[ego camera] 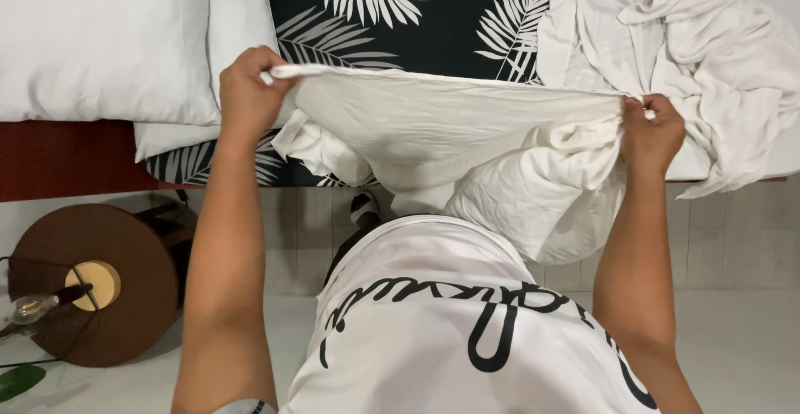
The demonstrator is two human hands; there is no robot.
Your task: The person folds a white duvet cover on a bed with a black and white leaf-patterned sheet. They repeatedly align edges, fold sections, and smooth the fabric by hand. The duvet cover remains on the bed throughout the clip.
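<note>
Left hand pinches one corner of a white, creased cotton pillowcase, upper left of centre; right hand pinches the opposite corner at centre right. Both grips closed tight on the fabric edge, which is stretched taut between them across mid-frame. A white soft pillow bulges out under the cloth at centre, seemingly partly inside the case, lower part hanging loose. Judged: casing looks begun but not finished, pillow not seated, opening not tidied. Behind: black bedsheet with white palm-leaf print top centre, plain white pillow upper left, crumpled white sheet upper right, round brown wooden side table lower left.
</note>
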